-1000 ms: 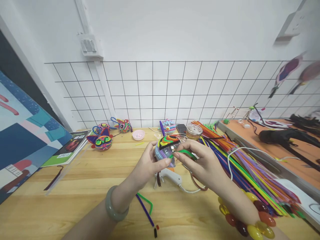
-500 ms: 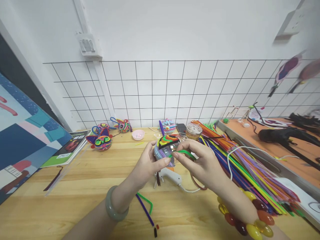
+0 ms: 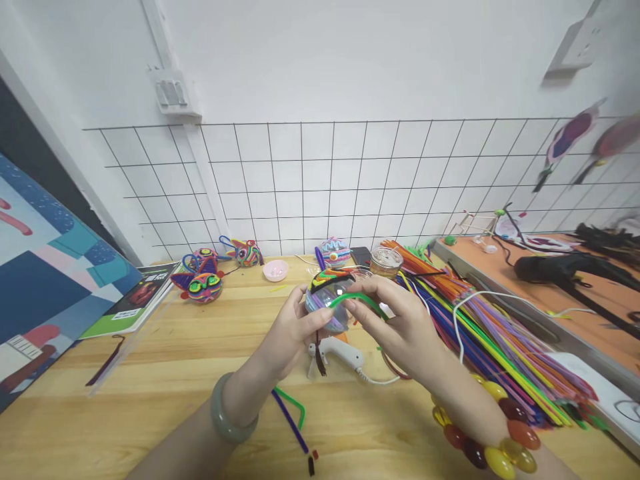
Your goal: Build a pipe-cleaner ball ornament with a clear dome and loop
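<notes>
Transparent round ball (image 3: pixel 327 297), part-covered in fuzzy multicoloured stems, held above pale wooden table (image 3: pixel 200 373).
Ball is gripped by left hand (image 3: pixel 290 335); curved, fuzzy green stem (image 3: pixel 365 297) is pinched by right hand (image 3: pixel 403 321) beside its smooth bare surface.

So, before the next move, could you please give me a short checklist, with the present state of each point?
1. Ball supported: ok, the left hand holds the ball.
2. Green pipe cleaner under control: ok, it runs between the thumb and fingers of the right hand.
3. Glue gun hot: cannot tell; it lies on the table.
4. Glue on the green pipe cleaner: cannot tell, too small to see.
5. Near table free of loose pieces: not ok, a purple pipe cleaner lies there.
6. More pipe cleaners available: ok, heaped at the right.
</notes>
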{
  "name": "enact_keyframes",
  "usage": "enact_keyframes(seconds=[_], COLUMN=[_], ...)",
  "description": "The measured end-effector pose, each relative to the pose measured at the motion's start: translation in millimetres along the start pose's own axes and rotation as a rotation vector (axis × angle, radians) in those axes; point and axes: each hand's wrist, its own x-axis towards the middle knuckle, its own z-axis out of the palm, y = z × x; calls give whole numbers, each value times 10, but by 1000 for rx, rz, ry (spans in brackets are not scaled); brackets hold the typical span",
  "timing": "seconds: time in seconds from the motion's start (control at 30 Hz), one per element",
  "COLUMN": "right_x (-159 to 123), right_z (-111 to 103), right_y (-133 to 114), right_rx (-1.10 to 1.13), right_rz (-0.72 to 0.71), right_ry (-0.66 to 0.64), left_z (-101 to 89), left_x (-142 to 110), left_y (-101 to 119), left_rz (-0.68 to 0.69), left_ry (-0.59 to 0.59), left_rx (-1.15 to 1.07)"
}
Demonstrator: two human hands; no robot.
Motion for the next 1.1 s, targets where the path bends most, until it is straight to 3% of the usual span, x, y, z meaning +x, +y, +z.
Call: enact_keyframes(seconds=[0.73,1.1], right_x=[-1,4], right_z=[1,-3], right_y=[40,9], right_rx=[-1,-63], right_rz=[-15,-120], right_ry=[4,19], left_z=[20,26], left_x=[-5,0], left_y=[20,15], left_rz=[29,55], left_ry=[28,27], left_rx=[-8,16])
